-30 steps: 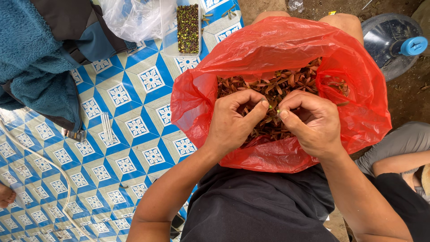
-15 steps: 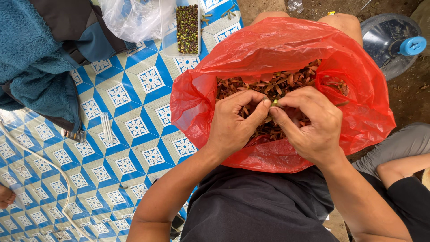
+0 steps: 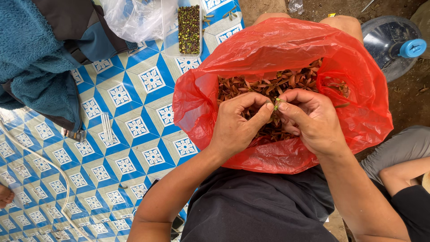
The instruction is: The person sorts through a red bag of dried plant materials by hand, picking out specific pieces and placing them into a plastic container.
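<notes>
Soft, even daylight, bright throughout; no hard shadows. Light passes through the translucent red plastic bag (image 3: 286, 49), which glows, with pale sheen along its creases. Faint shade only under the left hand (image 3: 237, 125) and right hand (image 3: 313, 121). White glare on the crumpled clear plastic bag (image 3: 134, 18). Focus sharp at centre; the blue-and-white patterned tile floor (image 3: 112, 148) bows slightly toward the left edge.
</notes>
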